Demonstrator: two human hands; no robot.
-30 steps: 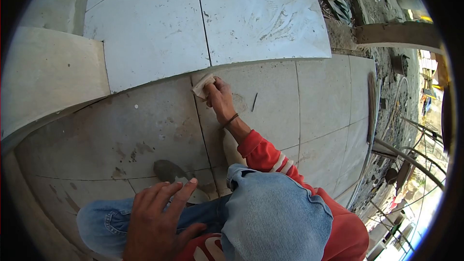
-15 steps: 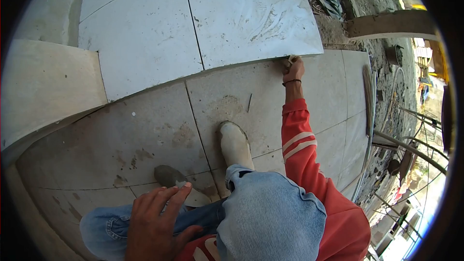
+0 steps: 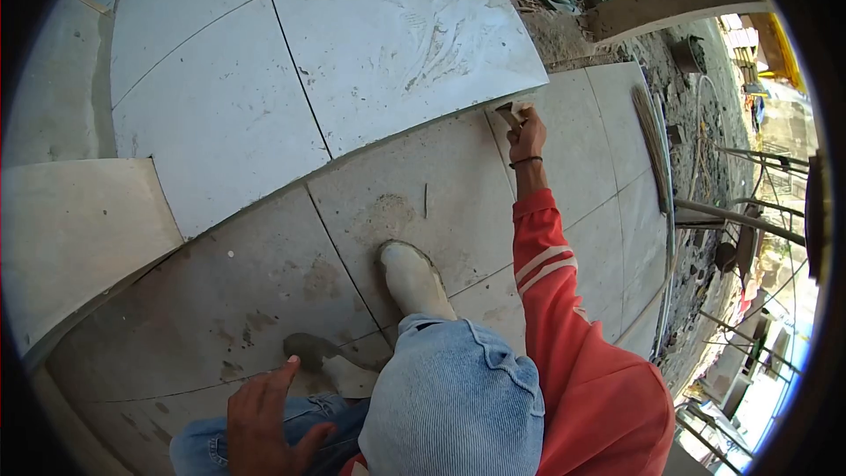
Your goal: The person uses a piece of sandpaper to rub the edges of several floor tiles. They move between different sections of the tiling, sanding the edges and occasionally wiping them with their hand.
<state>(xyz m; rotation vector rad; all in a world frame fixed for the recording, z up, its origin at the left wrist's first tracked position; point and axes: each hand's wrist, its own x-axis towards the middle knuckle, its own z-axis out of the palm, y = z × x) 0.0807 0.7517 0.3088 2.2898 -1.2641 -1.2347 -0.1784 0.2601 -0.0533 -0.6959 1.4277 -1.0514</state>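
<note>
My right hand [image 3: 527, 135] reaches out along the front edge of the raised white-tiled step [image 3: 423, 44]. Its fingers are closed around a small flat scraper [image 3: 506, 113] with a dark blade, partly hidden by the hand. The blade is close beside the step's edge; whether it touches cannot be made out. Over my bent leg in blue jeans [image 3: 454, 401], at the lower left, my left hand [image 3: 269, 423] hovers with fingers stretched and thumb apart, holding nothing.
Dusty tiled floor [image 3: 458, 167] lies below the step, with a thin stick [image 3: 426, 200] on it. Pale boots [image 3: 412, 278] stand there. A bundle of thin rods [image 3: 650, 145] borders the floor at right, beside rubble, a bucket [image 3: 688, 55] and poles. A tiled block [image 3: 79, 238] rises at left.
My right hand has drawn slightly away from the step's edge, bringing the scraper into clearer view. My left hand has shifted lower and left. The camera view has turned a little.
</note>
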